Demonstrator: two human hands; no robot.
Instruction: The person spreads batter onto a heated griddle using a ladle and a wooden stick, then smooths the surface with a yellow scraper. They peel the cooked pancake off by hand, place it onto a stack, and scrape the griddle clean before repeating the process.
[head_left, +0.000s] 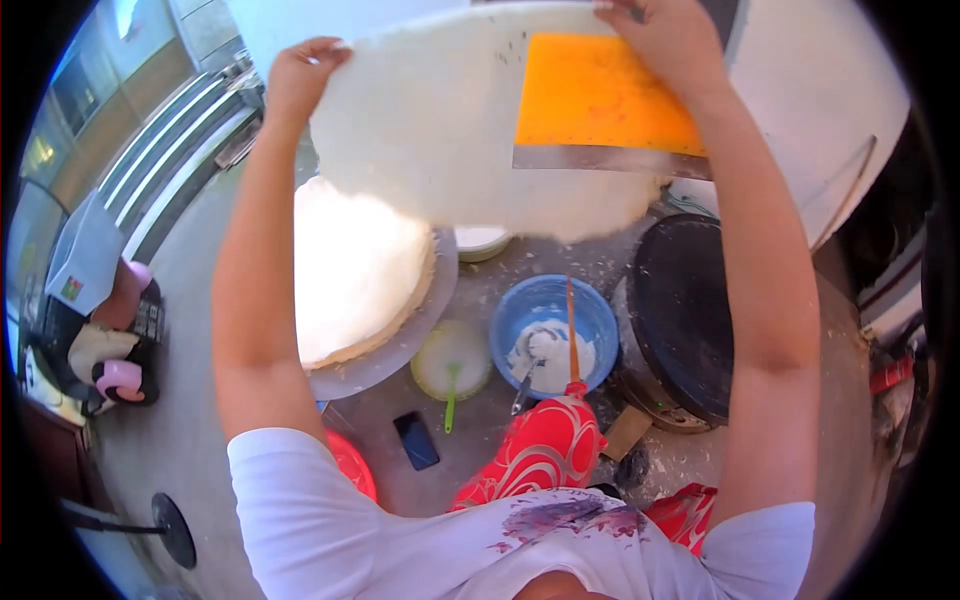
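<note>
A large, thin, pale pancake sheet (pixel 430 130) hangs stretched between my two raised hands. My left hand (pixel 305 75) pinches its upper left edge. At the upper right, my right hand (pixel 665 40) pinches the other side of the edge. An orange scraper (pixel 605 90) with a thin straight blade lies flat against the sheet, under my right hand and seemingly held in it; the exact grip is hidden. Below left of the sheet is a stack of pale pancakes (pixel 365 270) on a round grey board (pixel 445 265). To the right stands a round black griddle (pixel 683 310).
A blue basin (pixel 507 298) holds white batter, a stick and a utensil. Beside it are a bowl (pixel 428 375) with a green spoon (pixel 451 400) and a phone (pixel 416 440). A red basin (pixel 350 465) sits near my left arm. Steps (pixel 170 150) rise at far left.
</note>
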